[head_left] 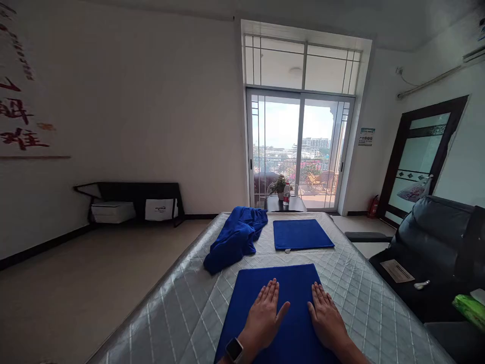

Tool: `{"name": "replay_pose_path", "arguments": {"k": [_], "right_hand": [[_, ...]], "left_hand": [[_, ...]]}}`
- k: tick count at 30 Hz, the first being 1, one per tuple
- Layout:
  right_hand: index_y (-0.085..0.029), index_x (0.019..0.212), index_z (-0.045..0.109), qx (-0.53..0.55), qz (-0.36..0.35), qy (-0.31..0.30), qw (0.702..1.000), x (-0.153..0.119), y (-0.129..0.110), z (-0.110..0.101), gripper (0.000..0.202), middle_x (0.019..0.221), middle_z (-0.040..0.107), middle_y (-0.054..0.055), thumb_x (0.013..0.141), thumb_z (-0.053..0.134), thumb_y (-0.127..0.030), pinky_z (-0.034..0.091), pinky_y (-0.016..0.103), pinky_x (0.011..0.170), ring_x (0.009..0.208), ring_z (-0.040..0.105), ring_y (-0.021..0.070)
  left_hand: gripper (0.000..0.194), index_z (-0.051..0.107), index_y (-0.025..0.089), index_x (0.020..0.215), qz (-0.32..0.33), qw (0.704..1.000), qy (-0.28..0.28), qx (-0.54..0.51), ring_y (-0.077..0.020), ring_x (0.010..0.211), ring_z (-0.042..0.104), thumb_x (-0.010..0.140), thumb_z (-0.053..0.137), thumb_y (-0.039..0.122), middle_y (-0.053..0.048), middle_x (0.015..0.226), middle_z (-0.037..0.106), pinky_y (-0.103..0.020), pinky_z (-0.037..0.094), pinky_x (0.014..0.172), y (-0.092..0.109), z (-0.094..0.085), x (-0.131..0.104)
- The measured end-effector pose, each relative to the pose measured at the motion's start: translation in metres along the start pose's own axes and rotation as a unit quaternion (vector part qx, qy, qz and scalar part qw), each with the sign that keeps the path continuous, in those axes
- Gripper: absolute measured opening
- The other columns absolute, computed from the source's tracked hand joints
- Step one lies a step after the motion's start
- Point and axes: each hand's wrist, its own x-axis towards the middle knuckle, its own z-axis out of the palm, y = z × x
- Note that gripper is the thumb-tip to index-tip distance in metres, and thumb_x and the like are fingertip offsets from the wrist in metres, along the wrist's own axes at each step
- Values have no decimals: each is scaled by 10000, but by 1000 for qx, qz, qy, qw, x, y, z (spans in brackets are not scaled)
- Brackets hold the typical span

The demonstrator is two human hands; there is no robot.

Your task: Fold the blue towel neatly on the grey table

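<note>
A blue cloth [293, 328] is spread flat over the near part of a quilted, silver-grey table cover [182, 308]. My left hand [264, 313] lies palm down on this cloth, fingers stretched forward and thumb apart; a watch is on that wrist. Along the cloth's right edge my right hand [326, 314] also rests flat, its fingers extended. Farther off, a second blue cloth [303, 234] forms a neat flat rectangle with a small white tag at its near edge. To its left is a crumpled heap of blue cloth [238, 237].
Beyond the table's far end, a small dark table [273, 205] carries a potted plant [279, 187] and a bottle [287, 194]. A black armchair [428, 253] stands close on the right, with papers on it. By the left wall is a low black bench [138, 191].
</note>
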Motion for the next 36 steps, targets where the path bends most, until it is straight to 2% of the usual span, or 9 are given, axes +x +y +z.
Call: {"name": "replay_pose_path", "arguments": {"k": [4, 6, 8, 13, 19, 23, 26, 32, 36], "right_hand": [[-109, 1559, 261, -27, -24, -8, 999, 1, 6, 7, 639, 1639, 184, 79, 973, 233, -362, 141, 405, 1236, 1518, 127, 210], [-135, 1559, 272, -46, -30, -14, 998, 1, 8, 9, 628, 1642, 181, 61, 954, 250, -303, 131, 394, 1237, 1519, 113, 205], [-148, 1557, 279, -58, -32, -16, 998, 1, 8, 9, 627, 1643, 183, 53, 944, 247, -275, 123, 393, 1239, 1518, 110, 204], [-56, 1547, 264, -47, -24, -8, 999, 3, 5, 7, 645, 1632, 202, 118, 968, 208, -336, 140, 417, 1238, 1513, 152, 229], [-55, 1553, 243, -44, -12, -1, 999, 5, 5, 8, 658, 1636, 191, 103, 972, 191, -360, 139, 402, 1240, 1513, 139, 207], [-43, 1550, 236, -45, -25, 2, 999, 2, 5, 7, 658, 1635, 178, 112, 980, 178, -366, 132, 403, 1240, 1514, 131, 195], [-35, 1547, 235, -44, -27, 1, 999, 0, 3, 3, 651, 1635, 184, 116, 985, 164, -355, 127, 406, 1240, 1514, 128, 191], [-54, 1553, 201, -43, -7, -8, 999, -12, -1, -11, 648, 1637, 164, 100, 994, 172, -380, 152, 407, 1240, 1511, 132, 196], [-93, 1551, 234, -39, -1, -32, 999, -30, 7, -7, 647, 1628, 170, 68, 992, 207, -418, 171, 424, 1237, 1506, 140, 205]], "left_hand": [[692, 271, 157, 1560, 102, 992, -19, -68, -236, 1511, 204, 1020, 140, 570, -90, 1621, 272, -447, 219, 1244, 72, 16, 20], [690, 260, 150, 1562, 104, 990, -18, -89, -243, 1518, 172, 1022, 130, 560, -92, 1625, 259, -455, 190, 1252, 88, 24, 30], [702, 266, 130, 1558, 85, 991, -26, -97, -255, 1516, 182, 1021, 106, 553, -113, 1617, 275, -467, 195, 1249, 90, 30, 36], [717, 274, 121, 1557, 26, 998, -29, -56, -244, 1514, 192, 1019, 109, 564, -111, 1621, 269, -453, 222, 1244, 46, 30, 22], [768, 287, 130, 1553, -76, 997, -32, 12, -266, 1501, 232, 997, 159, 644, -111, 1623, 255, -471, 243, 1235, -44, 6, -32], [739, 253, 159, 1562, -114, 993, 5, 28, -272, 1504, 225, 1002, 190, 639, -97, 1632, 235, -494, 262, 1224, -86, 6, -63], [744, 212, 143, 1568, -124, 992, 17, 20, -273, 1504, 219, 1006, 201, 630, -108, 1638, 205, -490, 280, 1215, -95, 11, -71], [801, 241, 77, 1551, -125, 992, 20, 19, -276, 1501, 221, 994, 221, 653, -151, 1625, 218, -475, 269, 1220, -93, 14, -68], [791, 261, 75, 1544, -120, 992, 30, 26, -272, 1491, 252, 998, 225, 645, -158, 1617, 243, -477, 281, 1216, -96, 17, -68]]}}
